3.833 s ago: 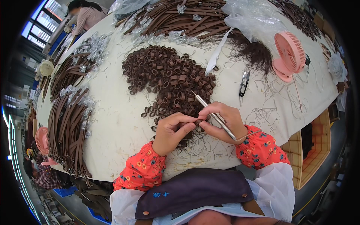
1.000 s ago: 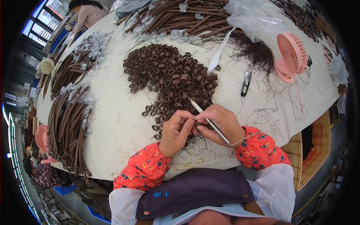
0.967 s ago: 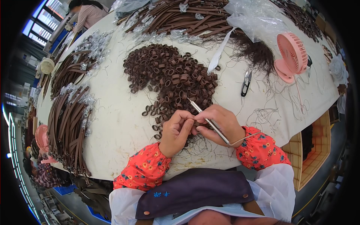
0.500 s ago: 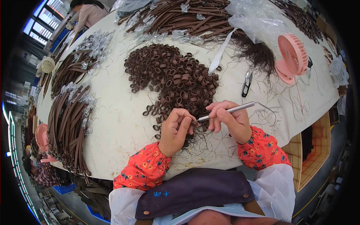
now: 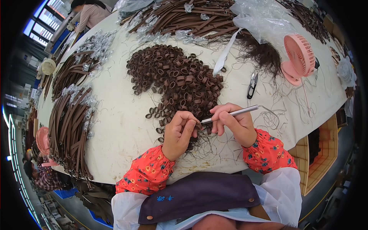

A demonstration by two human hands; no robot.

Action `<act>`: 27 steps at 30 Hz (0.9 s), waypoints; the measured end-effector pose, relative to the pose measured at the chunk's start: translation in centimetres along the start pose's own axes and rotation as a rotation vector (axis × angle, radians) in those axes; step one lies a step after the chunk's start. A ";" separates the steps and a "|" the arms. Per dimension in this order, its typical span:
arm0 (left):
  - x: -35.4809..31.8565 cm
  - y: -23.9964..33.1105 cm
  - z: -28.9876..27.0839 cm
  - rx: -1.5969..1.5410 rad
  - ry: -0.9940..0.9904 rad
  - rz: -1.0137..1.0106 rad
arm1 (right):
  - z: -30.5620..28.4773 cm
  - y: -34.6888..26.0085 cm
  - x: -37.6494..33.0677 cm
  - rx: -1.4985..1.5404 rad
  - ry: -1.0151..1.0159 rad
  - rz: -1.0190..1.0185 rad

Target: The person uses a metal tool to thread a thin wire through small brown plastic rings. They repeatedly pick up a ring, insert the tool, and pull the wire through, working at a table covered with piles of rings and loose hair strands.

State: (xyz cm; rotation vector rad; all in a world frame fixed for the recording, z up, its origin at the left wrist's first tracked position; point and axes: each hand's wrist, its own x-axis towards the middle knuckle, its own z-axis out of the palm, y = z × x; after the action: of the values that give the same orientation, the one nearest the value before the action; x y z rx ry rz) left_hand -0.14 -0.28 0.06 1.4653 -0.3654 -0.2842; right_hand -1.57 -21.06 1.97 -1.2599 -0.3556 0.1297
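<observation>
Near edge of the tabletop, at the tail of the brown loop pile. Left hand curled shut, pinching one small brown loop at its fingertips. Right hand closed around a thin metal tool, tip touching that loop. Loose threads lie under both hands. Judgement: hold the loop steady, pinch close to the tool tip, work in short strokes, wrists resting on the tabletop. Scissors and pink fan lie toward the right edge.
</observation>
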 end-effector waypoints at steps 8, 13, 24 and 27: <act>0.0 -0.1 0.0 0.013 -0.014 0.023 | 0.1 0.1 -0.1 -0.004 0.016 0.011; -0.1 0.1 0.0 -0.005 0.011 0.034 | 0.0 -0.1 -0.1 -0.007 0.040 -0.025; -0.3 -0.3 0.4 0.157 0.049 0.128 | 0.9 1.1 0.6 -0.785 -0.018 -0.352; -0.4 -0.2 0.5 0.148 0.061 0.153 | 0.9 0.7 0.3 -0.666 0.008 -0.194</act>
State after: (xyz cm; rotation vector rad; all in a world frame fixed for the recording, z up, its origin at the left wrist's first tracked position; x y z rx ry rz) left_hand -0.66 -0.63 -0.13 1.5776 -0.4547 -0.0912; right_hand -1.49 -19.94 1.56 -1.8703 -0.5369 -0.1761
